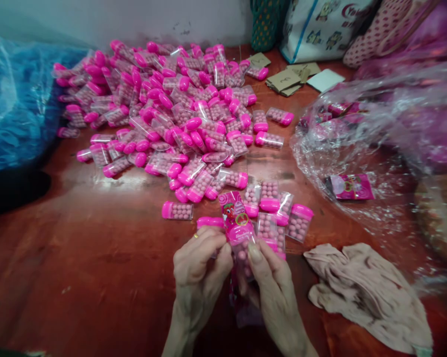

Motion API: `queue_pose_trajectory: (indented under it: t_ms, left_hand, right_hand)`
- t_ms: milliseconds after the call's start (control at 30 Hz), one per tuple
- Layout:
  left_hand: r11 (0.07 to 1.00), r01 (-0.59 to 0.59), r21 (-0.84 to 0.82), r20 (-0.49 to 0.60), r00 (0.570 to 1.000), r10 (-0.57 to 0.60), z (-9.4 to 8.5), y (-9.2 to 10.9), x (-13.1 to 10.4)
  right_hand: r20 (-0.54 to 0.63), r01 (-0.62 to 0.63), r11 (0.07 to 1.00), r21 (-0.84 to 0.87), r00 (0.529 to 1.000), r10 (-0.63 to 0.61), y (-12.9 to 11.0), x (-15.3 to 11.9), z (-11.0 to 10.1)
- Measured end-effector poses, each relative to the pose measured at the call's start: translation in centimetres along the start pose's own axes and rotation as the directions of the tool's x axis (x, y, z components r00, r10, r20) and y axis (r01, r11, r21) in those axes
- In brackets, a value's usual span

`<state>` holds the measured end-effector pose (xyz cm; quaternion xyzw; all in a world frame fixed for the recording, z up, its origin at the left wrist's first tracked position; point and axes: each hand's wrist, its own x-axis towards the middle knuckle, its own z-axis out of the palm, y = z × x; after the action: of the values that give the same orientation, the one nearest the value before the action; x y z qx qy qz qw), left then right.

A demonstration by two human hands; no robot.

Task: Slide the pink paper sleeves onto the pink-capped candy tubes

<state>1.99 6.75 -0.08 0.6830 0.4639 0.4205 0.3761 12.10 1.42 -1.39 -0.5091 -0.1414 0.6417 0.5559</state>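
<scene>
Between my hands is a clear candy container (243, 258) filled with pink balls, with a printed pink wrapper (235, 214) at its upper end. My right hand (273, 285) grips the container, its thumb lying across the front. My left hand (203, 270), a ring on one finger, is closed in a pinch at the left edge of the wrapper; the pinched part is hidden by the fingers. Several filled containers with pink caps (300, 223) lie just beyond my right hand. One more container (177, 210) rests on the table beyond my left hand.
A large heap of pink-capped containers (163, 109) covers the back of the red-brown table (96, 258). A blue bag (18, 104) stands at left. At right are clear plastic (320, 153), a wrapper packet (351, 187) and a crumpled cloth (372, 292). Cardboard pieces (285, 79) lie behind.
</scene>
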Motion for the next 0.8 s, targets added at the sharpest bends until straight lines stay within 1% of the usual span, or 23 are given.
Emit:
queue_pose_trajectory:
  t_ms: [67, 167, 300, 433, 500, 600, 667, 700, 733, 767, 800]
  left_hand:
    - [1.0, -0.019, 0.022, 0.016, 1.0, 0.019, 0.2, 0.0, 0.0]
    - [0.996, -0.055, 0.072, 0.04, 0.998, 0.052, 0.5, -0.1, -0.3]
    - [0.986, -0.086, 0.142, -0.005, 0.996, 0.087, 0.8, -0.2, -1.1]
    - [0.981, -0.053, 0.188, -0.034, 0.998, 0.06, 1.1, -0.2, -1.7]
    - [0.986, -0.027, 0.164, -0.046, 0.998, 0.035, 1.3, 0.0, -1.8]
    - [0.995, 0.016, 0.102, -0.054, 0.998, -0.011, 1.3, 0.2, -1.7]
    - [0.998, 0.058, 0.037, -0.038, 0.998, -0.056, 1.0, 0.1, -1.6]
    - [0.995, 0.096, -0.008, -0.022, 0.995, -0.096, 0.8, 0.1, -1.6]
    - [0.985, 0.159, -0.067, -0.009, 0.987, -0.16, 0.5, 0.0, -1.5]
    - [0.957, 0.249, -0.152, -0.019, 0.967, -0.255, 0.2, -0.1, -1.4]
    - [0.904, 0.347, -0.25, -0.039, 0.929, -0.367, 0.0, -0.1, -1.3]
  right_hand:
    - [0.008, -0.012, 1.0, -0.007, 1.0, 0.012, 0.2, -0.1, 0.0]
    - [-0.014, -0.021, 0.999, 0.035, 1.0, 0.021, 0.6, -0.3, 0.1]
    - [-0.073, 0.013, 0.997, 0.075, 0.997, -0.007, 1.1, -0.4, 0.3]
    - [-0.168, 0.088, 0.996, 0.006, 0.982, -0.086, 1.7, -0.6, 0.4]
    - [-0.202, 0.116, 0.992, -0.039, 0.972, -0.122, 2.0, -0.7, 0.5]
    - [-0.201, 0.145, 0.989, -0.044, 0.968, -0.151, 2.1, -0.7, 0.4]
    - [-0.165, 0.148, 0.989, -0.011, 0.975, -0.148, 1.9, -0.5, 0.4]
    - [-0.148, 0.146, 0.989, 0.009, 0.979, -0.143, 1.7, -0.4, 0.5]
    - [-0.129, 0.143, 0.989, 0.025, 0.982, -0.139, 1.5, -0.4, 0.5]
    - [-0.111, 0.137, 0.99, 0.033, 0.985, -0.132, 1.4, -0.3, 0.5]
    - [-0.097, 0.126, 0.992, 0.026, 0.988, -0.123, 1.2, -0.3, 0.6]
